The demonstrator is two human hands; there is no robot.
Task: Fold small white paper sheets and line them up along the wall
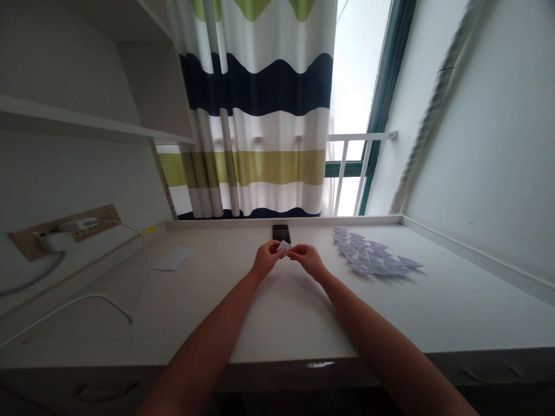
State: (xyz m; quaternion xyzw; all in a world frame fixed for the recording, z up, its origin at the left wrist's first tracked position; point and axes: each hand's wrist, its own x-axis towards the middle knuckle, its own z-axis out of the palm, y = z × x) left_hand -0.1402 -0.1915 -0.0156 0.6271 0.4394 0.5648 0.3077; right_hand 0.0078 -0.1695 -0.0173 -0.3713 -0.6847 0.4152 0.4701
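Between my two hands, above the middle of the white desk [286, 329], is a small folded piece of white paper [284, 246]. My left hand [265, 258] pinches its left side with thumb and fingers. On the right side, my right hand [307, 257] has its fingertips closed on the paper's edge. The fingers cover part of the paper, so its full shape is hidden. Just beyond my hands lies a dark phone [281, 233], partly hidden by the paper. Many folded white paper pieces [368, 254] lie in overlapping rows to the right of my right hand.
A flat stack of white paper [174, 259] lies on the left of the desk. White cables [145, 260] run across the desk from a wall socket [65, 231]. A striped curtain [260, 127] hangs behind the desk's raised back edge, and a shelf [87, 124] juts out at upper left.
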